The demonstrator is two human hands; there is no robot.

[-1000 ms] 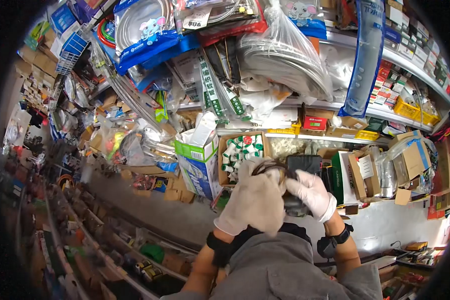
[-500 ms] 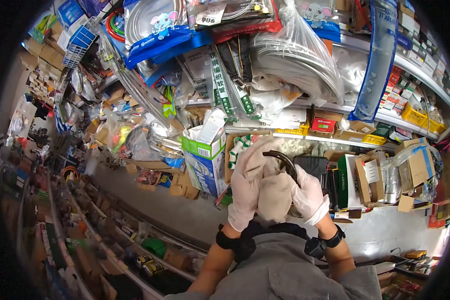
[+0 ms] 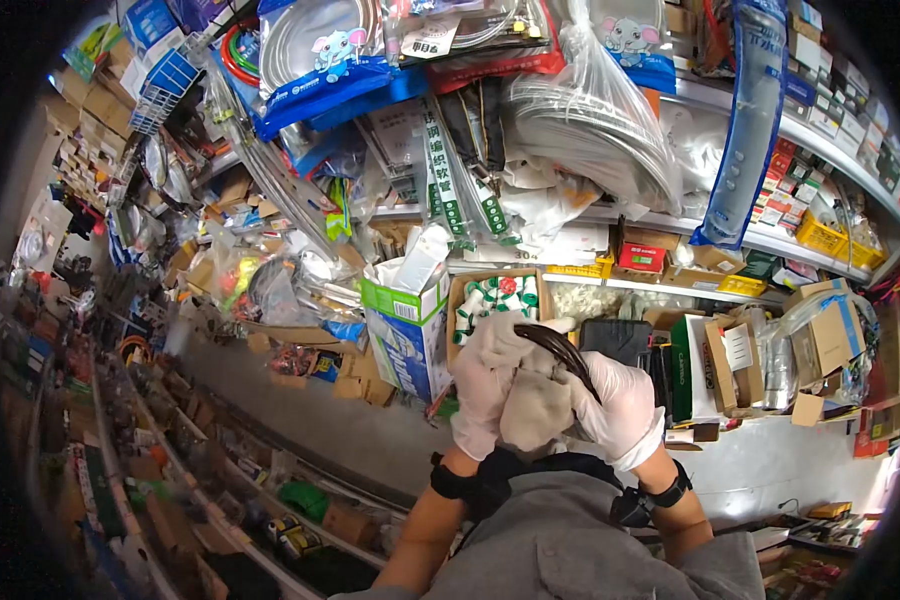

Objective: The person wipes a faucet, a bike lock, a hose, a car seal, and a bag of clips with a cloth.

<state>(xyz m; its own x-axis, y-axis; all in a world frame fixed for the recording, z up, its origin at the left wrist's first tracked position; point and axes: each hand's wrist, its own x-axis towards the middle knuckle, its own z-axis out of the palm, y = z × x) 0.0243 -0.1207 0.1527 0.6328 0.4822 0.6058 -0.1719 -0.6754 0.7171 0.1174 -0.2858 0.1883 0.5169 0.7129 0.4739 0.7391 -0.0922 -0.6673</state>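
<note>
Both hands wear pale gloves and are raised close together in front of my grey shirt. My left hand [image 3: 485, 385] is wrapped round a greyish-white cloth [image 3: 537, 408] that hangs between the hands. A dark curved bundle, like a hose or cable [image 3: 562, 352], arcs from the left fingers to the right ones. My right hand [image 3: 615, 405] is closed on the dark bundle's lower end, beside the cloth. The fingertips of both hands are partly hidden by the cloth and bundle.
Behind the hands, a carton of green-and-white rolls [image 3: 495, 298] stands beside a tall green-and-blue box [image 3: 407, 335]. Bagged hoses [image 3: 595, 125] hang above. Opened cartons [image 3: 735, 360] are at the right. Shelves of goods run along the lower left.
The hands have lowered slightly, with the left fingers lower, uncovering more of the carton of rolls. The dark bundle now appears longer and more spread out. The cloth has shifted slightly left.
</note>
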